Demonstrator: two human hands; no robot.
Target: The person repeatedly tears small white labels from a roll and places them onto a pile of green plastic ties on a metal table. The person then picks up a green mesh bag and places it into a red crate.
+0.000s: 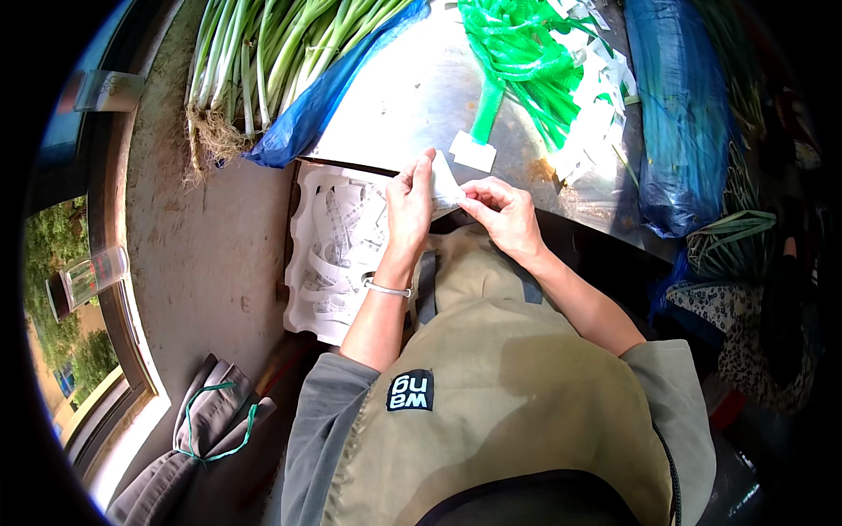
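Observation:
A small piece of white paper or label strip (445, 184) is stretched between my two hands near the front edge of a metal table (395, 85). My left hand (411, 200) grips its left side, fingers pointing up and a bangle on the wrist. At its lower right corner, my right hand (503, 214) pinches it between thumb and fingertips. Just beyond lies a green tape strip (489, 112) with a white label (473, 152) at its end. It runs into a tangled heap of green tape strips (526, 56), with many white labels (595, 98) along the right.
Left of my arm, a white tray (294, 263) holds curled printed label strips (332, 246). Spring onions (263, 59) lie on blue plastic (289, 141) at upper left. A blue-wrapped bundle (681, 125) borders the right side. A tied grey curtain (210, 421) hangs beside the window (72, 289).

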